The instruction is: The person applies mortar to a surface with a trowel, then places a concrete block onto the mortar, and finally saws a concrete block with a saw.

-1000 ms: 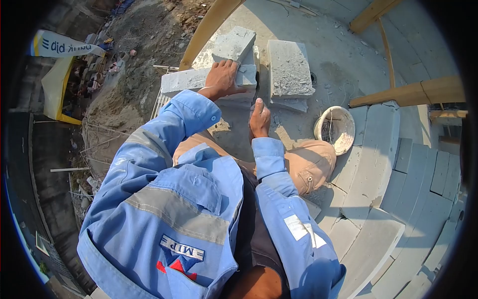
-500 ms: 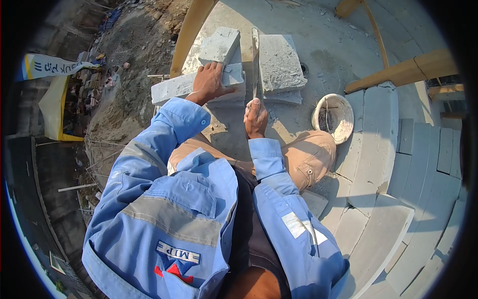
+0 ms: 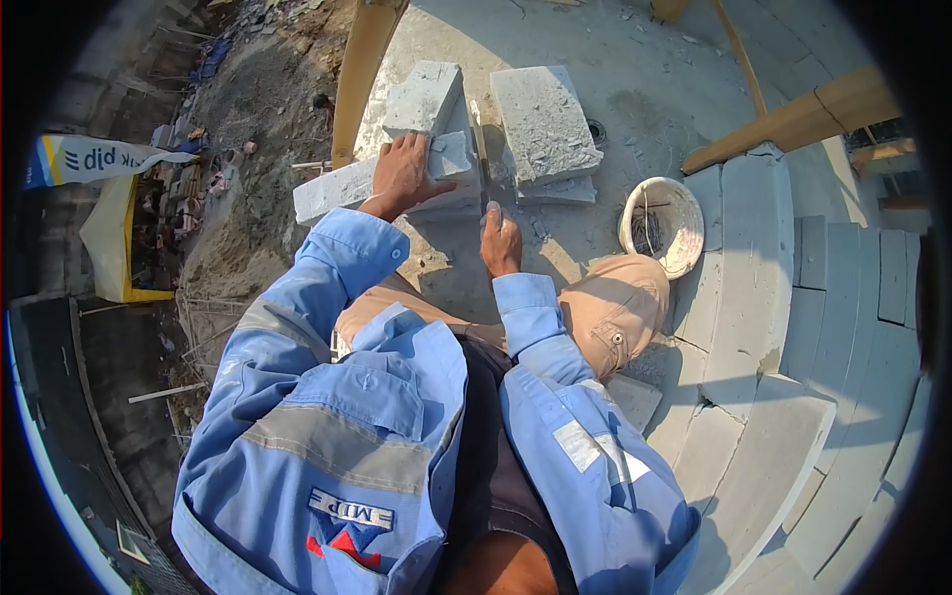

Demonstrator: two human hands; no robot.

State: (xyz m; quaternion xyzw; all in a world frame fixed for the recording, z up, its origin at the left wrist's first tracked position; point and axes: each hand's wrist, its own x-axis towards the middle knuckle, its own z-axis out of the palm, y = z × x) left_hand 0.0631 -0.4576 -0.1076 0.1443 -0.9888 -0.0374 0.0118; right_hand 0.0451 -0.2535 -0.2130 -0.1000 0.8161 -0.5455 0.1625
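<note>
My left hand (image 3: 402, 171) lies with spread fingers on a pale grey block (image 3: 342, 191), its thumb stretched to the right. Another block (image 3: 423, 97) rests at an angle just beyond my fingertips. My right hand (image 3: 501, 243) is closed around the near end of a long, narrow metal blade (image 3: 480, 149). The blade points away from me, close to the right side of the left-hand blocks, and shows almost edge-on. Its handle is hidden in my fist. Right of the blade sits a large rough-faced block (image 3: 545, 124) on top of another block (image 3: 558, 189).
A whitish bucket (image 3: 691, 233) with thin dark pieces inside stands beside my right knee. A low block wall (image 3: 751, 268) runs along the right. Wooden beams (image 3: 803, 121) cross the upper right, and another post (image 3: 362, 79) stands behind the blocks. Dug earth (image 3: 268, 129) lies left.
The blade has shifted left and turned more edge-on, now nearer the left blocks. My right hand moved slightly left with it. My left hand stays on its block; the view has shifted slightly.
</note>
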